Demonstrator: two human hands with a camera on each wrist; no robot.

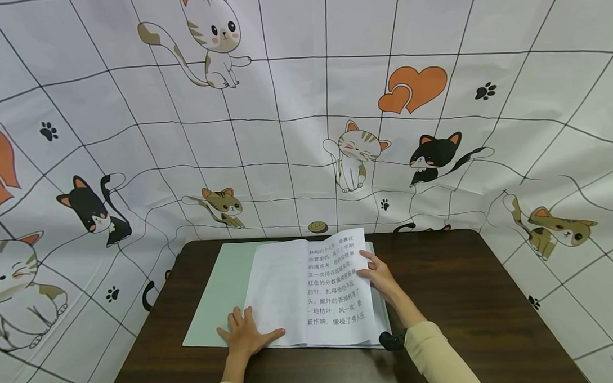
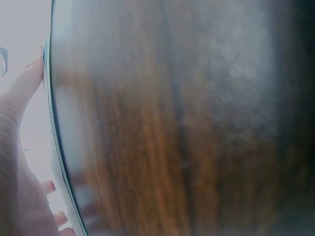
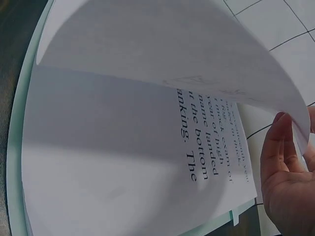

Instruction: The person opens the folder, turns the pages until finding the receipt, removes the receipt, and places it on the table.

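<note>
Right hand (image 1: 381, 276) pinches the thin white printed paper page (image 1: 334, 295), probably light, floppy, at its two-o'clock edge; left hand (image 1: 244, 333) splayed.

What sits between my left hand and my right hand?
In the head view, going from the left hand to the right hand: the blank-looking left page, then the printed right page.

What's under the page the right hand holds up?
Under the raised page lies another sheet with English print, including "name landed" and "the bottom". The raised page, pinched by the right hand, covers the beginnings of some lines, so those can't be read.
</note>
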